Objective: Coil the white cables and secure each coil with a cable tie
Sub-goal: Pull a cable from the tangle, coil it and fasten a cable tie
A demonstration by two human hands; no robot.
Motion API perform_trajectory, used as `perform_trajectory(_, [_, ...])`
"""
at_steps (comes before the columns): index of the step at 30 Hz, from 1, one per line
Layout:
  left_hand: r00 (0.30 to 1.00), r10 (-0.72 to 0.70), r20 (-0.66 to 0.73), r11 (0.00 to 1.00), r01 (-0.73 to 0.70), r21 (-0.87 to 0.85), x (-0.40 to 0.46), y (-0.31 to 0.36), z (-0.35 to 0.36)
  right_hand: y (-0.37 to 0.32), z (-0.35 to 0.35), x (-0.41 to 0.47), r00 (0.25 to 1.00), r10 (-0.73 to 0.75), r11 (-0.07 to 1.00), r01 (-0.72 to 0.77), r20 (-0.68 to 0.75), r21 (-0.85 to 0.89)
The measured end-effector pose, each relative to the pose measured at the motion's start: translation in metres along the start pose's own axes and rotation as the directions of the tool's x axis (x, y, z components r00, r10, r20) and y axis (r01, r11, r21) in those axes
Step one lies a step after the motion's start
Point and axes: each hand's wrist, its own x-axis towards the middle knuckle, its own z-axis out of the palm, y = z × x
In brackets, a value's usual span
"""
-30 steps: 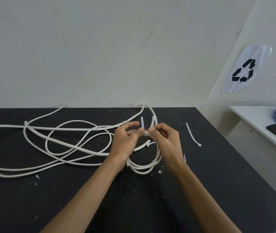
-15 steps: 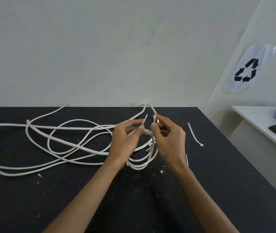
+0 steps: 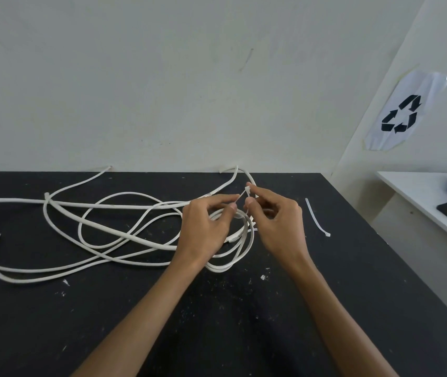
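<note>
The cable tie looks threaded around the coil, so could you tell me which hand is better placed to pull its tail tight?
Probably the left hand: its fingertips already pinch the cable tie tail, while the right hand pinches the head above the coil.

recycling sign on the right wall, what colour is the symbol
Black arrows on a pale, whitish sheet: the recycling sign, clear in the head view.
</note>
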Motion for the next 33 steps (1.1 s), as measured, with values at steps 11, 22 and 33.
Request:
perform_trajectory(11, [0.998, 0.031, 0.048, 0.998, -0.033, 0.051, -0.001, -0.005, -0.003, -0.002, -0.019, 0.013, 0.993, -0.017, 1.000, 0.017, 0.116, 0.005])
perform_trajectory(22, [0.997, 0.030, 0.076, 0.998, -0.034, 0.051, 0.000, -0.005, -0.005, -0.003, -0.027, 0.018, 0.964, -0.042, 0.996, 0.061, 0.264, -0.063])
perform_trajectory(33, [0.964, -0.191, 0.183, 0.963, 0.220, -0.157, -0.001, 0.002, -0.003, -0.006, -0.023, 0.022, 0.979, -0.106, 0.985, 0.128, 0.174, -0.120])
